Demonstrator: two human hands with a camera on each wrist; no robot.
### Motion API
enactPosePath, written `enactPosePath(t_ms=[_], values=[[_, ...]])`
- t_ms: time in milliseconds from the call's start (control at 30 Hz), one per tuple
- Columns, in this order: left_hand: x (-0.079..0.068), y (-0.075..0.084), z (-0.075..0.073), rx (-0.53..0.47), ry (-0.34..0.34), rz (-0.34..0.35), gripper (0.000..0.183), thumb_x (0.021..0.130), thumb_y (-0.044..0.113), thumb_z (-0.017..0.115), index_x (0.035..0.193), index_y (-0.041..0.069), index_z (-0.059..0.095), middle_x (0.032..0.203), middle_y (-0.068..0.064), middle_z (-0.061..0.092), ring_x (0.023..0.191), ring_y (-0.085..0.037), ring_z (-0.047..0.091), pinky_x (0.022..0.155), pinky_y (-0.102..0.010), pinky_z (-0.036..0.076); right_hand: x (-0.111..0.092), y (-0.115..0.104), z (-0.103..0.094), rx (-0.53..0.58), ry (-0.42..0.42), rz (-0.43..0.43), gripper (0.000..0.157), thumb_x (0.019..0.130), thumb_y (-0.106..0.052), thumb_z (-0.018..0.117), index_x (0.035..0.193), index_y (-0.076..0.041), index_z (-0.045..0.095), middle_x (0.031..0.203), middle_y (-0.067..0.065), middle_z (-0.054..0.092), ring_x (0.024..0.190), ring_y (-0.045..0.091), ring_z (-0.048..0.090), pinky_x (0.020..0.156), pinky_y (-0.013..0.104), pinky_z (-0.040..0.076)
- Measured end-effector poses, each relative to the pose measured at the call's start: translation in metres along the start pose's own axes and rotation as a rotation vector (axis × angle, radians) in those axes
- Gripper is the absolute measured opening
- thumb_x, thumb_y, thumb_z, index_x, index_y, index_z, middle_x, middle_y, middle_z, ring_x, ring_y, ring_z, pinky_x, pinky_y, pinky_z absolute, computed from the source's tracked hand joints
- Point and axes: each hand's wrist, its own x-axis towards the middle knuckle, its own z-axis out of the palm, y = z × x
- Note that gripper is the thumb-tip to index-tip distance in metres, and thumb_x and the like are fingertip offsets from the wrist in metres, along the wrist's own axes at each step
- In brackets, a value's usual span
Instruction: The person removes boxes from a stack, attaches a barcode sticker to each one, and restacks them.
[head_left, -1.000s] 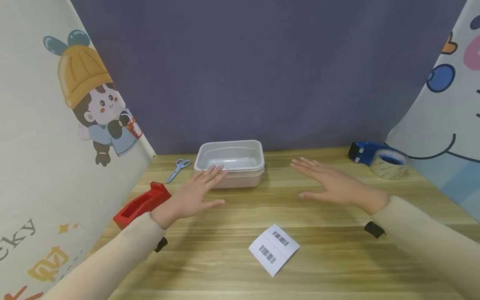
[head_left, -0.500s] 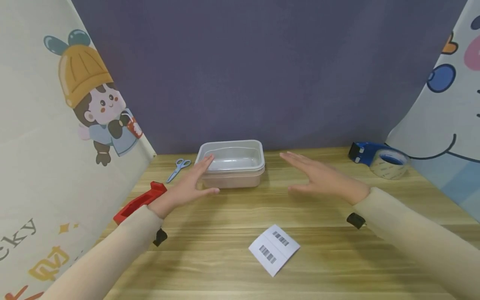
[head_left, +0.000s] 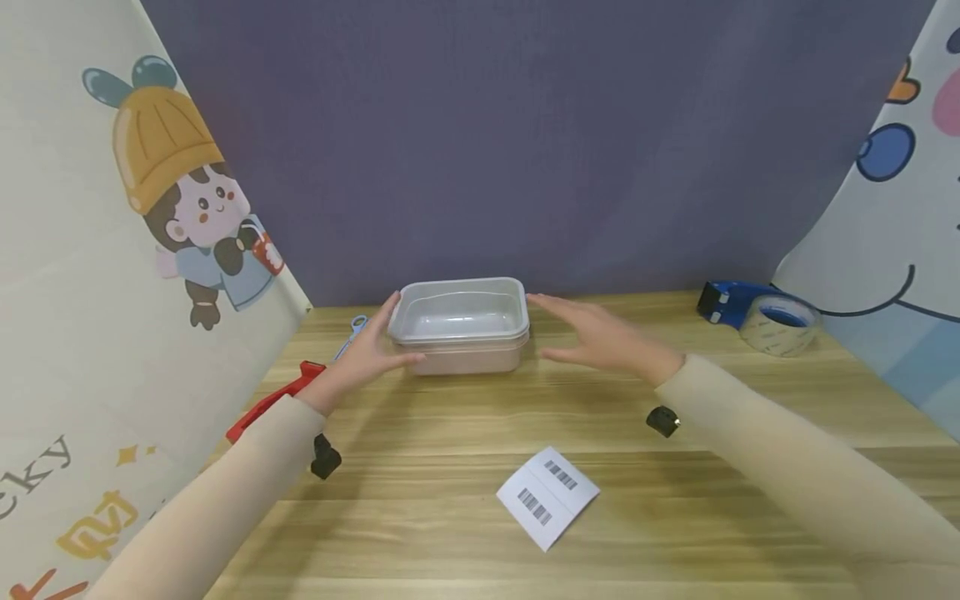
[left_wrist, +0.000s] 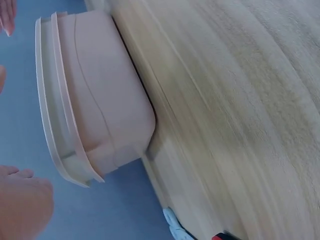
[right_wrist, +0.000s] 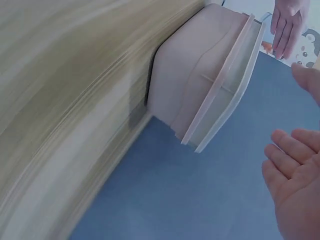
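Two stacked plastic tubs stand at the back of the table: a whitish upper tub [head_left: 461, 339] nested in a pale pink lower tub [head_left: 467, 361]. My left hand [head_left: 362, 357] is at their left end, thumb and fingers spread, fingertips right at the upper rim. On the other side, my right hand [head_left: 596, 333] reaches in with fingers extended and thumb apart, close to the right end. The right wrist view shows that palm [right_wrist: 300, 192] turned toward the stack, holding nothing. The pink wall [left_wrist: 112, 95] of the lower tub also shows in the left wrist view.
A folded paper with two barcodes [head_left: 548, 498] lies front centre. Partly behind my left arm are a red tape dispenser [head_left: 277, 400] and light-blue scissors [head_left: 350, 336]. A blue tape cutter [head_left: 731, 302] with a clear tape roll [head_left: 780, 327] sits at the back right, before a dark curtain [head_left: 525, 150].
Both hands have moved inward to the tubs' two ends, the right one travelling left, the left one shifting from over the front rim to the left side. The tubs have stayed put.
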Motion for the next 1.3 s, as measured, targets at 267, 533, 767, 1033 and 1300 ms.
enactPosePath(t_ms=[267, 533, 767, 1033, 1300], values=[[0.006, -0.01, -0.003, -0.133, -0.008, -0.078, 0.108, 0.082, 0.028, 0.079, 0.157, 0.013, 0.002, 0.164, -0.008, 0.007, 0.148, -0.04, 0.01, 0.12, -0.057, 0.014, 0.023, 0.0, 0.013, 0.081, 0.076, -0.038, 0.074, 0.085, -0.027, 0.076, 0.146, -0.005, 0.04, 0.144, 0.019, 0.048, 0.131, 0.036, 0.049, 0.112, 0.048, 0.039], [0.01, -0.023, -0.001, -0.219, -0.012, -0.125, 0.108, 0.084, 0.027, 0.077, 0.156, 0.01, -0.002, 0.164, -0.011, 0.004, 0.15, -0.034, 0.006, 0.123, -0.049, 0.011, 0.042, -0.001, 0.026, 0.172, 0.135, -0.06, 0.062, 0.081, -0.019, 0.078, 0.135, 0.0, 0.054, 0.131, 0.015, 0.062, 0.124, 0.032, 0.056, 0.111, 0.043, 0.042], [0.013, -0.039, 0.003, -0.326, -0.007, -0.149, 0.102, 0.085, 0.022, 0.075, 0.155, 0.004, 0.004, 0.162, -0.017, 0.009, 0.15, -0.033, 0.008, 0.124, -0.044, 0.01, 0.057, 0.003, 0.04, 0.311, 0.111, -0.017, 0.057, 0.081, -0.014, 0.077, 0.131, 0.0, 0.056, 0.119, 0.014, 0.067, 0.112, 0.032, 0.061, 0.102, 0.048, 0.047], [0.018, -0.049, 0.016, -0.407, 0.028, -0.11, 0.087, 0.088, 0.011, 0.07, 0.153, 0.0, 0.014, 0.159, -0.02, 0.02, 0.149, -0.032, 0.015, 0.124, -0.043, 0.011, 0.064, 0.007, 0.055, 0.388, 0.128, 0.019, 0.049, 0.08, -0.011, 0.078, 0.124, 0.001, 0.061, 0.111, 0.014, 0.069, 0.112, 0.036, 0.06, 0.103, 0.051, 0.046], [0.018, -0.051, 0.02, -0.394, 0.013, -0.127, 0.087, 0.09, 0.019, 0.07, 0.155, 0.005, 0.014, 0.16, -0.017, 0.02, 0.149, -0.031, 0.017, 0.123, -0.045, 0.015, 0.07, 0.012, 0.066, 0.377, 0.151, 0.033, 0.041, 0.078, -0.012, 0.079, 0.114, 0.001, 0.066, 0.104, 0.014, 0.071, 0.103, 0.032, 0.064, 0.102, 0.05, 0.047]])
